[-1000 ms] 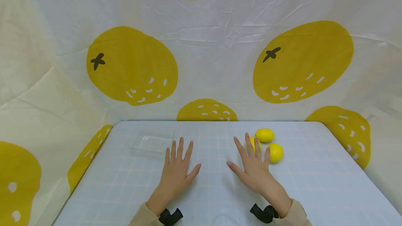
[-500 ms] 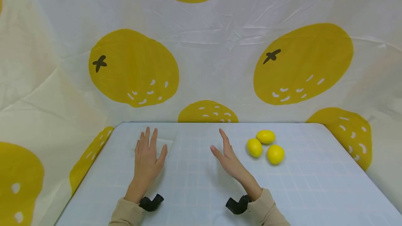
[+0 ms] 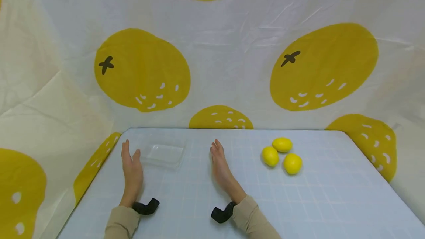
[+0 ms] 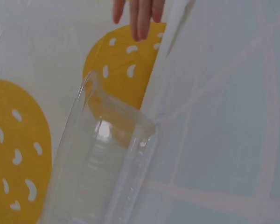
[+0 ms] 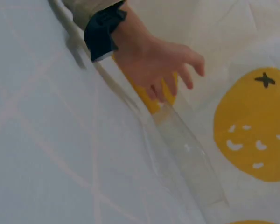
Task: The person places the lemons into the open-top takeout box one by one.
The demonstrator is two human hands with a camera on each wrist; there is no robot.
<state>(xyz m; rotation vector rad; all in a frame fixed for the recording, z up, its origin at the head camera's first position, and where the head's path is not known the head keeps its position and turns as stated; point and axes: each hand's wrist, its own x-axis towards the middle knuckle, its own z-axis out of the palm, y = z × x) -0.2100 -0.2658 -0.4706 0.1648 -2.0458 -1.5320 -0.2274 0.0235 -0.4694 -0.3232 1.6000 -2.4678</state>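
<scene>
A clear plastic container (image 3: 164, 154) lies at the back left of the table, between my two hands. To its left is my left hand (image 3: 132, 170), held edge-on with straight fingers and the thumb apart. My right hand (image 3: 223, 167) stands to the right of the container, its palm turned left and its fingers extended. Neither hand holds anything. In the left wrist view, fingertips (image 4: 142, 18) hang at the top edge above the container (image 4: 107, 163). The right wrist view has my left hand (image 5: 151, 65) beyond the transparent container (image 5: 186, 154); whether they touch, I cannot tell.
Three yellow lemons, the back one (image 3: 282, 145), the left one (image 3: 270, 156) and the front one (image 3: 293, 163), sit together at the right back. A pale checked cloth covers the table (image 3: 315, 202). Behind hangs a white curtain (image 3: 229, 65) with yellow fruit prints.
Both hands have moved left, the left one from in front of the container to its left side, the right one away from the lemons. Their palms have turned to face each other.
</scene>
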